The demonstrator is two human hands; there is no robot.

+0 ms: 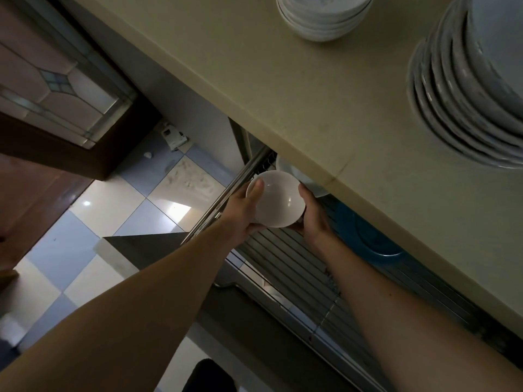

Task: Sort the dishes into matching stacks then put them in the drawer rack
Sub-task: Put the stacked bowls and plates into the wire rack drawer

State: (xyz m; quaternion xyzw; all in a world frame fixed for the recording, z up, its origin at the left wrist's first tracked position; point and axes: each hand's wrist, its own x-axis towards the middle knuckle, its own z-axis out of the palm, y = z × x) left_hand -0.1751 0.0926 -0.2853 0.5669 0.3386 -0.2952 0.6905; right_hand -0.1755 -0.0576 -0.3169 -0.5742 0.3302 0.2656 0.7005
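Small white round bowls (276, 198), seemingly a short stack seen from above with only the top one's glossy inside showing, are held between both hands over the pulled-out wire drawer rack (285, 251) below the counter edge. Left hand (244, 212) grips the stack from its left side, thumb hooked over the rim and lying inside the top bowl, the other fingers curled underneath. Right hand (312, 217) clasps the opposite side, thumb up against the outer wall near the rim and fingers wrapped below, out of sight. Both forearms reach in from the bottom of the view. Just behind the held bowls, partly tucked under the counter, a white dish (294, 171) stands in the rack, and to the right a round blue plastic plate (368, 236) lies in the shadowed back part of the drawer. Above, on the beige stone countertop (254, 80), two more stacks wait: a pile of white shallow bowls with faint blue pattern (322, 18) at the top edge, and a taller stack of pale blue-white rimmed plates (467, 94) at the right, blurred. Blue and white checkered floor tiles (113, 210) spread to the left. No lettering or brand can be read anywhere.
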